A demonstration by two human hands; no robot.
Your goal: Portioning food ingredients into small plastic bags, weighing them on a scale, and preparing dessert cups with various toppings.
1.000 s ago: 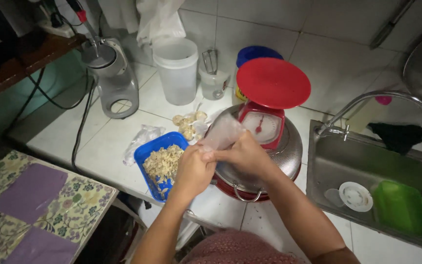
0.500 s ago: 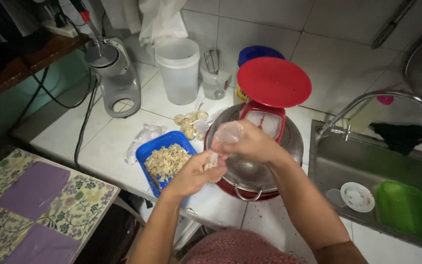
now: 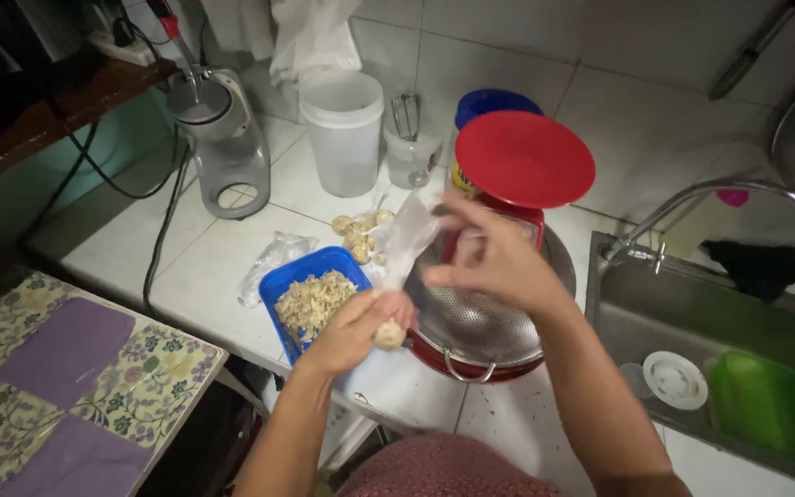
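Gripping small beige lumpy food ball (image 3: 388, 333) in left hand (image 3: 353, 329), fingers closing around it, near right of blue rectangular plastic tray (image 3: 280, 287). Right hand (image 3: 494, 262) pinching clear thin plastic bag (image 3: 409, 235) over round metal strainer (image 3: 485, 324).

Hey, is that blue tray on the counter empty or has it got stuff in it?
Partly filled: the blue tray holds a heap of pale, crumbly pieces, its blue rim showing around them.

Two hands at work – the left hand (image 3: 353, 324) and the right hand (image 3: 489, 258). Just beside them: one blue tray (image 3: 298, 276), one metal strainer (image 3: 480, 322). Farther behind – one red lid (image 3: 524, 158), two clear containers.
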